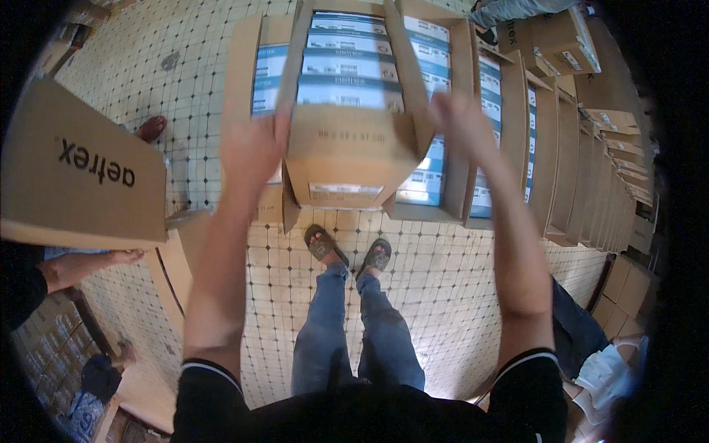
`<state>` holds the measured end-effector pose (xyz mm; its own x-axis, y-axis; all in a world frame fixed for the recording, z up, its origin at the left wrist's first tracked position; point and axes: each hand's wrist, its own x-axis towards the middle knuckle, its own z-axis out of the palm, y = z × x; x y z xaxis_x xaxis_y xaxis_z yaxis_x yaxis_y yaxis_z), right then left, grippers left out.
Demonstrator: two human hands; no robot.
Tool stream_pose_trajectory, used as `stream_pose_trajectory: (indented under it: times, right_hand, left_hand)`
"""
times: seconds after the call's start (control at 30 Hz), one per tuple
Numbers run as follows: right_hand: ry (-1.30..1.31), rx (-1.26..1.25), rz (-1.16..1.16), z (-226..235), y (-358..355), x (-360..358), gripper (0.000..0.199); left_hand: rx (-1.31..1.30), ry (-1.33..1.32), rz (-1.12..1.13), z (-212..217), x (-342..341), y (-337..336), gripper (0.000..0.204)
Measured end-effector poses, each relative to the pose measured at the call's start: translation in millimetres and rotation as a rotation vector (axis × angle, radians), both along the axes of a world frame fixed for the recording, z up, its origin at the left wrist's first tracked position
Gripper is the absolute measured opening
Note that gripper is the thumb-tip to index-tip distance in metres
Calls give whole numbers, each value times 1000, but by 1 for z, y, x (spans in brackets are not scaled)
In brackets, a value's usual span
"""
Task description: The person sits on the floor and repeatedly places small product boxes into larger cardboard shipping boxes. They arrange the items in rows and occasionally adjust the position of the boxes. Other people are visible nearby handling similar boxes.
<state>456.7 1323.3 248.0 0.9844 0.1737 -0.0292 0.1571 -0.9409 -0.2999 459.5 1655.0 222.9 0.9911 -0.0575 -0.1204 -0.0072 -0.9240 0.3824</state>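
I am finding passage above the blue-and-white boxes (347, 68), while raised flaps (412, 74) are flanking them and neighbouring cartons (512, 103) are crowding the right.

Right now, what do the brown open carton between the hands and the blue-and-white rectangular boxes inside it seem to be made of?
The brown open carton looks like matte cardboard, probably corrugated: dull surface, stiff raised flaps. The blue-and-white boxes: likely printed cardboard; bright patches hint at slight gloss, or only strong light.
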Motion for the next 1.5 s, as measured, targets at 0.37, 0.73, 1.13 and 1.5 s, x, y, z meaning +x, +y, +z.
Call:
stream_pose_trajectory:
  times: [0.37,0.73,1.13,1.5]
  right_hand:
    - [660,444,-80,-135,161,-297,26]
    - [799,-221,80,-231,155,-163,63]
    - [721,385,-179,-139,143,-303,32]
    - [356,155,-805,-190,105,-87,50]
  left_hand:
    - [-381,654,113,-91,-361,35,27]
    - [-2,56,225,-168,-73,-23,53]
    - [48,39,334,-191,-77,-17,42]
    - [54,105,352,-191,-73,-14,44]
